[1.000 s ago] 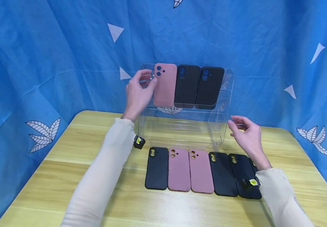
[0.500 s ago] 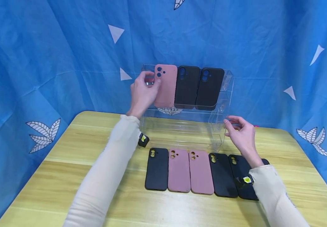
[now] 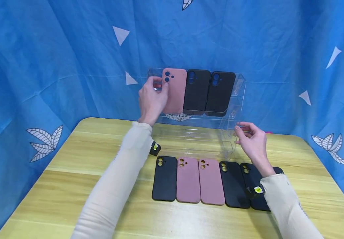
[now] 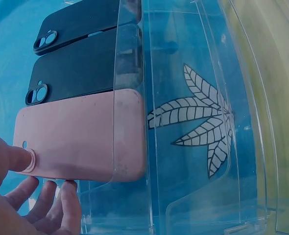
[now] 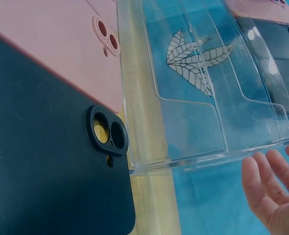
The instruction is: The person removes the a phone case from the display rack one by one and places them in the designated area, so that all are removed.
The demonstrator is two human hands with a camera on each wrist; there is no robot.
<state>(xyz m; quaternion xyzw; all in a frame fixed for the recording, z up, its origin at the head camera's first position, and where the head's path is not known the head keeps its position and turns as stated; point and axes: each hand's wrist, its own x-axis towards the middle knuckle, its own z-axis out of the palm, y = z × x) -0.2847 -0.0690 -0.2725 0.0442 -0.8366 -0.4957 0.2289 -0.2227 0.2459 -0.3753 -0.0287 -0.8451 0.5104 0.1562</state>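
A pink phone case (image 3: 176,94) leans upright at the left of the top tier of a clear acrylic display rack (image 3: 190,152). My left hand (image 3: 153,99) pinches its left edge, thumb by the camera holes and fingers along the side in the left wrist view. Beside it on that tier stand two black phone cases, one in the middle (image 3: 197,91) and one at the right (image 3: 220,93). My right hand (image 3: 253,141) is at the rack's lower right side, its fingers loosely bent and the fingertips right by the clear side panel (image 5: 193,127).
On the wooden table (image 3: 70,196), in front of the rack, lies a row of phone cases: a black one (image 3: 164,179) at left, two pink ones (image 3: 188,181), then several black ones (image 3: 234,184), partly under my right forearm. A blue patterned curtain (image 3: 79,66) hangs behind.
My left hand has moved right and slightly down, onto the upper pink case's edge. My right hand has moved left to the rack's side. The cases stay in place.
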